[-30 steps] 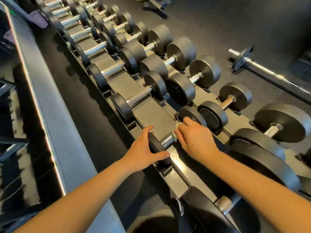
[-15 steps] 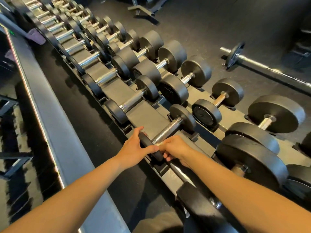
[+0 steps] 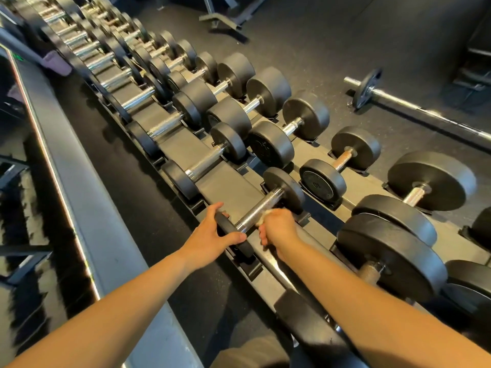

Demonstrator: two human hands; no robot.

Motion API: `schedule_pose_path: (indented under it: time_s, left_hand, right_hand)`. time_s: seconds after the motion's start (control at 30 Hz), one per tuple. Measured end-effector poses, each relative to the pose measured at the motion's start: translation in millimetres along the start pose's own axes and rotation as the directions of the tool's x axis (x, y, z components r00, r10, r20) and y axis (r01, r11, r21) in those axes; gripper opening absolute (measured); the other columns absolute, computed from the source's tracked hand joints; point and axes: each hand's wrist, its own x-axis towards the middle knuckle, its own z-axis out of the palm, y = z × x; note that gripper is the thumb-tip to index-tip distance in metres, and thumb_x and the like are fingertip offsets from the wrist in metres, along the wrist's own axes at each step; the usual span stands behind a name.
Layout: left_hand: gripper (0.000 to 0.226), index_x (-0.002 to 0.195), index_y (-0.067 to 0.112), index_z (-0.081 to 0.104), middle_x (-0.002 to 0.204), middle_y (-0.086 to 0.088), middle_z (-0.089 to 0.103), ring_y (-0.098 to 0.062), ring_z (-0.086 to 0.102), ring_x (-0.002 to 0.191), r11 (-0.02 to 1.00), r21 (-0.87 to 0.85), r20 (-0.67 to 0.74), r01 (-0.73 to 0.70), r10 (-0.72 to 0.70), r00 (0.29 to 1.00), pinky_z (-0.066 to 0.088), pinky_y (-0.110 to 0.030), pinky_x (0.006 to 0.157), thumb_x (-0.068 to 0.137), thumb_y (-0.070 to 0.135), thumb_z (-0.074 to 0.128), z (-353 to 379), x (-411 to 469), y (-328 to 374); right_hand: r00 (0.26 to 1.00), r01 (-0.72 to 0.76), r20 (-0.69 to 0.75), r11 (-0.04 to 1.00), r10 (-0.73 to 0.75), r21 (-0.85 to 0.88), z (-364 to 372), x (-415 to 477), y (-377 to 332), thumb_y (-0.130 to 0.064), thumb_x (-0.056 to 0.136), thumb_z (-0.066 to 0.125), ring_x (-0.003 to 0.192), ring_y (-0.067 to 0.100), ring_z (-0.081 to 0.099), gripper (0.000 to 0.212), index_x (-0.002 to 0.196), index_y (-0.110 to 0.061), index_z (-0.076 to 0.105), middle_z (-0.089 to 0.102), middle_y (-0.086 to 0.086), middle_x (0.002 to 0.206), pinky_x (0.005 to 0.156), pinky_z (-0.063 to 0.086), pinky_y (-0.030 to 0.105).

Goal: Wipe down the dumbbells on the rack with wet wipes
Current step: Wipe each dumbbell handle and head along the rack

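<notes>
Head camera looks down a long, full rack (image 3: 229, 187). The left hand (image 3: 212, 236) curls round the near black end of a small dumbbell (image 3: 259, 208) lying on the rack's left row. The right hand (image 3: 279, 229) is closed on a white wipe (image 3: 261, 218), pressed to the shiny handle close to that end. A barbell (image 3: 398, 98) lies on the floor (image 3: 332, 35).

bare forearms (image 3: 119, 301) and a drab khaki trouser leg (image 3: 252, 351).
</notes>
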Motion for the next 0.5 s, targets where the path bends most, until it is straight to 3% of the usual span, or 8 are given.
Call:
schedule_pose_path:
  time_s: [0.1, 0.17, 0.23, 0.33, 0.4, 0.5]
  left_hand:
    - [0.11, 0.153, 0.045, 0.016, 0.143, 0.008, 0.045, -0.017, 0.049, 0.132, 1.0, -0.015, -0.007, 0.001, -0.001, 1.0, 0.038, -0.042, 0.116, 0.067, 0.06, 0.083, 1, 1, -1]
    - [0.108, 0.152, 0.044, 0.017, 0.143, 0.007, 0.045, -0.017, 0.049, 0.132, 1.0, -0.016, -0.007, -0.001, 0.001, 1.0, 0.039, -0.043, 0.116, 0.069, 0.059, 0.083, 2, 2, -2]
    - [0.11, 0.152, 0.043, 0.018, 0.142, 0.008, 0.045, -0.016, 0.05, 0.131, 1.0, -0.018, -0.013, -0.002, 0.002, 1.0, 0.04, -0.042, 0.115, 0.065, 0.061, 0.083, 1, 2, -2]
    - [0.102, 0.154, 0.039, 0.018, 0.141, 0.006, 0.045, -0.016, 0.05, 0.13, 0.999, -0.033, -0.002, -0.01, 0.01, 1.0, 0.038, -0.04, 0.115, 0.077, 0.044, 0.085, 1, 1, -2]
    - [0.101, 0.154, 0.038, 0.018, 0.141, 0.005, 0.044, -0.016, 0.05, 0.129, 0.999, -0.029, -0.006, -0.022, 0.022, 1.0, 0.038, -0.039, 0.114, 0.078, 0.043, 0.084, 2, 1, -3]
    - [0.101, 0.154, 0.039, 0.018, 0.142, 0.004, 0.044, -0.016, 0.05, 0.128, 0.999, -0.02, -0.011, -0.028, 0.028, 1.0, 0.039, -0.036, 0.111, 0.078, 0.044, 0.085, 1, 2, -3]
  right_hand:
    - [0.977, 0.045, 0.212, 0.961, 0.014, -0.272, 1, -11, 2, -0.008, 0.094, 0.054, 0.049, 0.015, 0.047, 0.016, 0.089, -0.006, 0.069, 0.054, 0.006, 0.064, 0.047, 0.038, 0.028]
    - [0.973, 0.052, 0.23, 0.948, 0.022, -0.313, 2, -14, 3, -0.008, 0.093, 0.053, 0.047, 0.015, 0.047, 0.017, 0.088, -0.001, 0.068, 0.053, 0.007, 0.061, 0.045, 0.039, 0.027]
    - [0.986, -0.048, 0.153, 0.991, 0.067, -0.121, 1, -11, 1, -0.005, 0.092, 0.053, 0.044, 0.017, 0.046, 0.021, 0.096, 0.008, 0.068, 0.051, 0.007, 0.058, 0.044, 0.04, 0.028]
    - [0.989, -0.104, -0.072, 0.955, 0.128, 0.278, -11, 3, -11, -0.017, 0.103, 0.052, 0.046, 0.017, 0.055, 0.024, 0.098, 0.002, 0.066, 0.057, 0.005, 0.06, 0.047, 0.048, 0.033]
    - [0.982, -0.042, -0.155, 0.924, 0.109, 0.381, -14, 13, -16, -0.028, 0.108, 0.049, 0.065, 0.022, 0.069, 0.034, 0.098, -0.001, 0.066, 0.067, 0.012, 0.075, 0.056, 0.059, 0.033]
    - [0.981, -0.021, -0.169, 0.91, 0.099, 0.414, -8, 16, -11, -0.036, 0.105, 0.055, 0.082, 0.028, 0.075, 0.036, 0.095, -0.003, 0.065, 0.072, 0.017, 0.088, 0.067, 0.064, 0.035]
